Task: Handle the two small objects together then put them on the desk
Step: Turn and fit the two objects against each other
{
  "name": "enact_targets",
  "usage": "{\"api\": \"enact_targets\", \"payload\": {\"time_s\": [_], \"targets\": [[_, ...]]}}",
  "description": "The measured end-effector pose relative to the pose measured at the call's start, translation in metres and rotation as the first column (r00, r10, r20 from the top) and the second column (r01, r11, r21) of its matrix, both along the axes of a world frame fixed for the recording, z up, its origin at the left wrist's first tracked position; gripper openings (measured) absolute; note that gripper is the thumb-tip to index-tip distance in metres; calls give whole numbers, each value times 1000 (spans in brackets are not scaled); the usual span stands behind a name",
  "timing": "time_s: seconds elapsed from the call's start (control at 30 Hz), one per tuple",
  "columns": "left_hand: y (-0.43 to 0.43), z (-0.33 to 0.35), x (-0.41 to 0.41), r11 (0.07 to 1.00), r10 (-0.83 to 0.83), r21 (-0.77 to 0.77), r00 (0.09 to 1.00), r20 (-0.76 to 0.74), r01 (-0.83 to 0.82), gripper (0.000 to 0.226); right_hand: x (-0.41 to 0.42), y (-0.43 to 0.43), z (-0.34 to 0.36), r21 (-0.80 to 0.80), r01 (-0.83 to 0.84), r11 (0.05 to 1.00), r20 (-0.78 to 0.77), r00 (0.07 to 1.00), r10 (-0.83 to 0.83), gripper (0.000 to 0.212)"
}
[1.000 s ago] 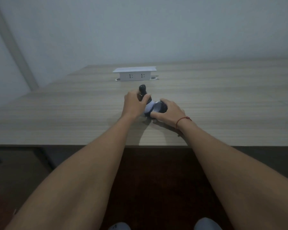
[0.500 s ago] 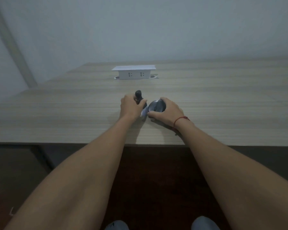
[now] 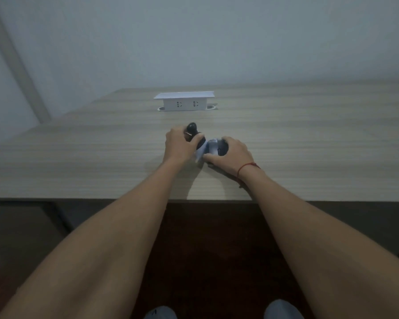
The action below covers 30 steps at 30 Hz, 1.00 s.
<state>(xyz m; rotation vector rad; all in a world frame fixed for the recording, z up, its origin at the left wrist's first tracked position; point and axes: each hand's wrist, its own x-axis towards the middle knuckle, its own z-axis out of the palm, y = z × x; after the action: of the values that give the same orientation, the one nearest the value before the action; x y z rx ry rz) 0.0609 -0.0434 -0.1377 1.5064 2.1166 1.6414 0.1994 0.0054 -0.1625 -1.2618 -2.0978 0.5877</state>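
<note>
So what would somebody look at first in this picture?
Probably the two hands meeting in the middle of the wooden desk: the left hand grips a dark object with a rounded top, and the right hand covers a dark round object, with something pale showing between them. Next, the white socket box standing farther back on the desk, and the red string on the right wrist.

The desk (image 3: 309, 139) has a pale wood-grain top with a dark front edge. Towards its far side stands a white pop-up socket box (image 3: 184, 102) (two outlets face the camera, its flat lid raised), set in a slot with rounded ends.
</note>
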Motion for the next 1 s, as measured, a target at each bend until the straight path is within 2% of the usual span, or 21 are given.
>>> {"api": "enact_targets", "payload": {"time_s": [0.13,0.23,0.33,0.53,0.67,0.77,0.9,1.0], "targets": [[2,10,13,992,-7,130,999,46,1,29,1,1,1,-40,14,999,-47,999,-16,53],[7,2,16,998,22,50,1000,20,-23,24,1,-2,1,-55,6,998,-83,997,-10,58],[7,-5,9,997,55,-55,996,-66,-59,19,3,-1,1,-58,16,998,-115,993,-23,61],[5,9,11,990,-6,142,998,68,-4,27,1,3,0,-16,13,1000,-132,991,-15,52],[7,0,10,999,35,18,997,-68,-33,28,3,1,1,-10,-11,1000,-150,989,9,45],[7,1,-1,994,69,-68,979,-192,-84,26,4,3,0,-18,2,1000,-186,983,-5,47],[7,26,6,999,-35,10,989,-144,37,23,3,7,-2,-25,11,1000,-184,983,-15,58],[13,24,10,996,-77,-48,981,-177,70,25,4,5,0,-64,7,998,-186,982,-19,79]]}}
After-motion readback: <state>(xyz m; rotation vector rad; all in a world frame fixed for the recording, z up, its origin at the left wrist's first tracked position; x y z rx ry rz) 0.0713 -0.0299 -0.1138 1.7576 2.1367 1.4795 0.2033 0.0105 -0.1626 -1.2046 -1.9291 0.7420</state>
